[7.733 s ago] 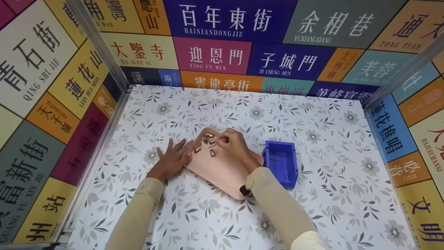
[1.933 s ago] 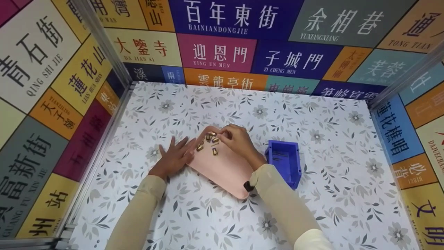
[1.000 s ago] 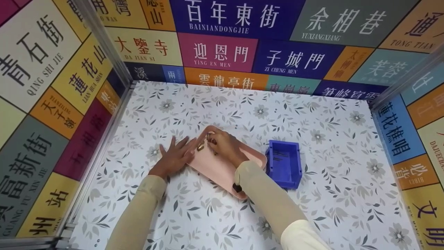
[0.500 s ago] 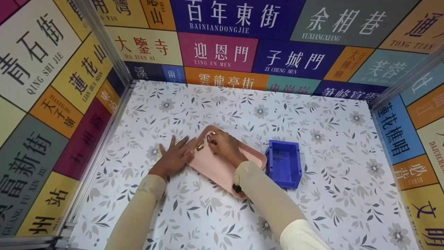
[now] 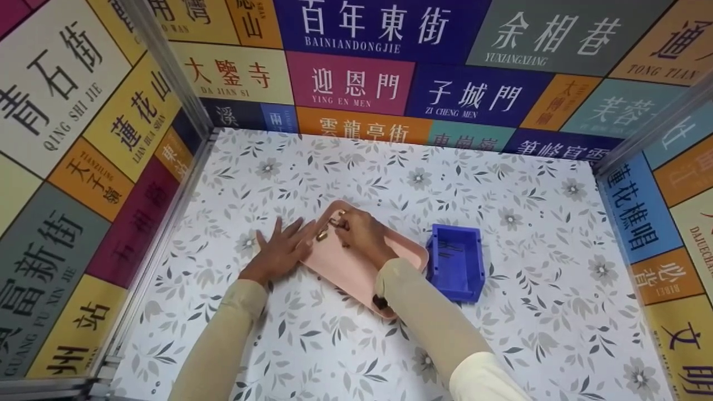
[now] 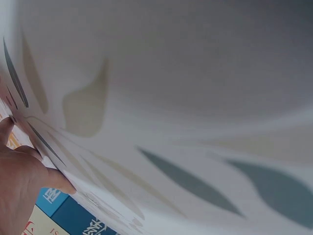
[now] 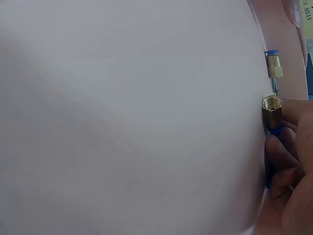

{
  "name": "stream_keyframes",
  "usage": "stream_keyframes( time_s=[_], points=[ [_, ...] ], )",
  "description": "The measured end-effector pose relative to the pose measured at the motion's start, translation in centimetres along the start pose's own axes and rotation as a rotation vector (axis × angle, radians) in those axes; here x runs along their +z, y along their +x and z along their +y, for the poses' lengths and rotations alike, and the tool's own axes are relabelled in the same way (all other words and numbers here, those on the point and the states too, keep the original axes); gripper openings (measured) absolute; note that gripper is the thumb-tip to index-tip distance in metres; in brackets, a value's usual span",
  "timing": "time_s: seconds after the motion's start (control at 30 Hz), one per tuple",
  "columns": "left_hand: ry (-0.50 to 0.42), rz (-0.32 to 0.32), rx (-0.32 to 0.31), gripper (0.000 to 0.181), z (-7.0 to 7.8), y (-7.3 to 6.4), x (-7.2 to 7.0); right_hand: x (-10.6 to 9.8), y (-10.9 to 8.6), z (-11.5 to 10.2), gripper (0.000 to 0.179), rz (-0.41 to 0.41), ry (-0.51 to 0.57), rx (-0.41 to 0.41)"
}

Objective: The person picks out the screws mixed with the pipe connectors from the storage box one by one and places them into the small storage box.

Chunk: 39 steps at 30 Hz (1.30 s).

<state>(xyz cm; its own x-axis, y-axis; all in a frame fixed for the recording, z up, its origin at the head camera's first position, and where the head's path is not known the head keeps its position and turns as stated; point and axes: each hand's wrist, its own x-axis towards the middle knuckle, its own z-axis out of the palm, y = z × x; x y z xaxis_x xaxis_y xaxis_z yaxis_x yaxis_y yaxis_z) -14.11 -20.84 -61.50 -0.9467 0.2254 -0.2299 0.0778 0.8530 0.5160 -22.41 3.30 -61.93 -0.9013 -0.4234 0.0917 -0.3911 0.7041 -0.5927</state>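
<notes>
In the head view a pink tray [image 5: 356, 275] lies on the table with several small brass fittings [image 5: 322, 235] at its far left end. My right hand [image 5: 365, 236] reaches over the tray, fingers curled down among these pieces. The right wrist view shows its fingers around a brass push-in fitting [image 7: 272, 111] with a threaded opening and a blue collar, partly covered by the fingers. Just beyond lies another brass fitting [image 7: 274, 64] with a blue collar. My left hand [image 5: 278, 250] is spread flat, fingertips at the tray's left rim.
Right of the tray stands a blue bin [image 5: 470, 267] with several thin dark pieces [image 5: 448, 249] inside. Panels with street names [image 5: 351, 83] wall in the flower-patterned table [image 5: 529, 312] at the back and both sides.
My right hand has moved from the tray's far rim left and down onto the fittings, then stayed there with small finger motions. The left hand keeps its place.
</notes>
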Motion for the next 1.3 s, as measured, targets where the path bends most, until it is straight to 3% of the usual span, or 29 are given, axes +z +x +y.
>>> stream_keyframes(
  time_s=[0.3, 0.73, 0.9, 1.13, 1.3],
  points=[
    [0.001, 0.003, -0.002, 0.056, 0.0, 0.2, 0.1, -0.3, -0.2, -0.3, 0.021, -0.023, -0.077, 0.020],
    [0.009, -0.006, -0.014, 0.057, 0.0, 0.2, 0.0, -1.2, -0.3, -0.2, 0.009, -0.098, -0.005, 0.047],
    [-0.002, -0.006, -0.014, 0.057, 0.0, 0.2, 0.0, -1.5, -0.3, -0.3, 0.010, -0.086, -0.015, 0.043],
    [0.008, -0.011, -0.006, 0.058, -0.1, 0.2, 0.1, -2.3, -0.5, -0.5, 0.028, -0.044, -0.040, 0.014],
    [0.019, -0.006, -0.010, 0.059, 0.0, 0.1, 0.0, -2.9, -0.6, -0.5, 0.023, -0.044, -0.046, -0.005]
  ],
)
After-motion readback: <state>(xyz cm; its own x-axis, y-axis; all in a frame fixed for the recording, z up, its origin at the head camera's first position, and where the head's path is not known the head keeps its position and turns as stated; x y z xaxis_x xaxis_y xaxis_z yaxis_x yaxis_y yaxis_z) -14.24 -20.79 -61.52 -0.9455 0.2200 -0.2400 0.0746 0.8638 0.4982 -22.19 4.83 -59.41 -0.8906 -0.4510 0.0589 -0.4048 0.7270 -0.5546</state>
